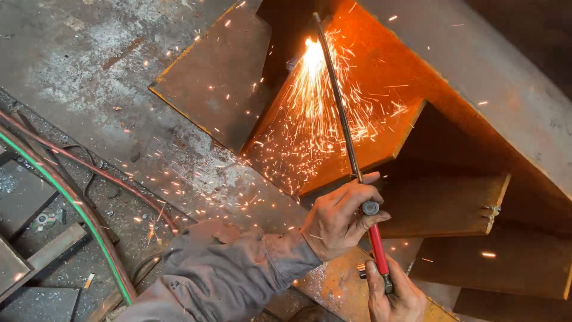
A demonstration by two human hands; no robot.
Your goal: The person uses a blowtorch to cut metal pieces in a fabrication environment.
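- The left hand (341,216) wraps around a cutting torch (351,161) where its long thin tube meets the red handle, beside a round grey knob.
- The right hand (394,293) grips the lower end of that red handle.
- The torch tip rests against a rusty steel plate (381,77), throwing a bright shower of sparks (310,113) downward.
- A grey sleeve (232,268) covers the left arm.
- Green and red hoses (71,197) run across the gritty floor at left.

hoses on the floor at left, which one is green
The green hose is the thin bright one curving from the left edge down toward the sleeve. The reddish-brown hoses beside it are dull and rust-coloured.
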